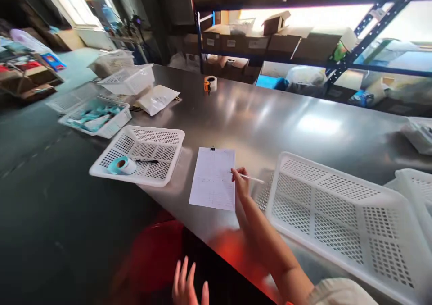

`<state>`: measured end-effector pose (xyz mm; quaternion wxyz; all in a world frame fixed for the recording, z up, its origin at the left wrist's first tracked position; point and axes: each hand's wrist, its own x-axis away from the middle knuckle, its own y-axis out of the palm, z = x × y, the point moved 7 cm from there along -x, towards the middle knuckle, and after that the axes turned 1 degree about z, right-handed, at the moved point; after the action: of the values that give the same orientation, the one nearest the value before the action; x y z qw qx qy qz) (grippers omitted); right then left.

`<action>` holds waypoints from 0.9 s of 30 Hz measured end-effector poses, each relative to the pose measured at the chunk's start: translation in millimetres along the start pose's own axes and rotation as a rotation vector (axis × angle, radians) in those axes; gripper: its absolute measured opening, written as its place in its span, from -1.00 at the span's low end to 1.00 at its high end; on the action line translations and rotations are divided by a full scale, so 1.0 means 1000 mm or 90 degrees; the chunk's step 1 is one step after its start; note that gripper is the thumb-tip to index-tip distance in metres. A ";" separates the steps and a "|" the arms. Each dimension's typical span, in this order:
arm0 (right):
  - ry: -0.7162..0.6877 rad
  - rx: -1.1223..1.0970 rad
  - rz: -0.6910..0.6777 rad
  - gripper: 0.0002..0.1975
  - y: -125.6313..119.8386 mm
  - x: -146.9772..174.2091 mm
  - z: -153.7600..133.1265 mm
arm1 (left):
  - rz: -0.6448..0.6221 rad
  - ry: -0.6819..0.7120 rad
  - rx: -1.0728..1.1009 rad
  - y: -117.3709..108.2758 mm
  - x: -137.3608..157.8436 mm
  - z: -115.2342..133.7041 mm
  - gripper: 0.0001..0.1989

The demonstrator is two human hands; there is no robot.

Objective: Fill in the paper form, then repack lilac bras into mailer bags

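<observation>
Steel table [270, 111]: a thin white pen [251, 178] is pinched in the right hand [241, 185] at the printed paper sheet's [213, 179] three o'clock edge; left hand [189, 287] open, empty. Smudging seems possible if the wrist drags.

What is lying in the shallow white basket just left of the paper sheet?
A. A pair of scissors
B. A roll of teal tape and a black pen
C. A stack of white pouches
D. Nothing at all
B: the shallow white basket holds a teal tape roll and a black pen; the right hand holds a white pen at the paper sheet.
</observation>
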<state>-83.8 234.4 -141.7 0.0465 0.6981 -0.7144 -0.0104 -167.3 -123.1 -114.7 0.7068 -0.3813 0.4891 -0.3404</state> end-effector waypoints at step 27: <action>-0.091 0.342 0.080 -0.73 -0.003 -0.128 0.040 | -0.302 0.226 0.168 0.245 -0.283 0.048 -0.35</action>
<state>-81.0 360.0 -188.1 -0.1902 0.6373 -0.7348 0.1328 -177.1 245.1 -194.9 0.5545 -0.3247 0.4538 -0.6173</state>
